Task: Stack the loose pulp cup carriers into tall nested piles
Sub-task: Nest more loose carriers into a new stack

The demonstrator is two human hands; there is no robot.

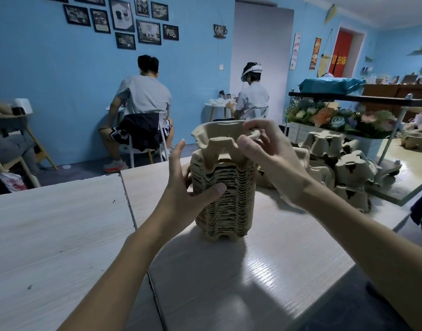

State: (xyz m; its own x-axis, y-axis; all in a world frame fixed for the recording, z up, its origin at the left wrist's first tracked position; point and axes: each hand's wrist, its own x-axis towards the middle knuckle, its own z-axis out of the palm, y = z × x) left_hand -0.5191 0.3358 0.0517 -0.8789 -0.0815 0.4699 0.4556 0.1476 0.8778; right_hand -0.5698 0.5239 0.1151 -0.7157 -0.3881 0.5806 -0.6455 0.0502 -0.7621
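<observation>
The right hand (269, 158) pinches the right rim of a carrier (219, 137), held tilted just above the pile (226, 206). The left hand (181, 187) grips the upright pile's left side, thumb on its near face. The pile stands mid-desk (62, 223), directly below the carrier. Loose carriers (348, 168) lie heaped to the far right, nearer the right hand.

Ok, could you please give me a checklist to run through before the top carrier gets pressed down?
1. Grip of right hand on top carrier: ok, fingers pinch its rim.
2. Hold of left hand on pile: ok, thumb on its front.
3. Top carrier nested: not ok, it sits tilted and high.
4. Pile upright on the table: ok.
5. Pile's far side aligned: cannot tell, hidden.
</observation>
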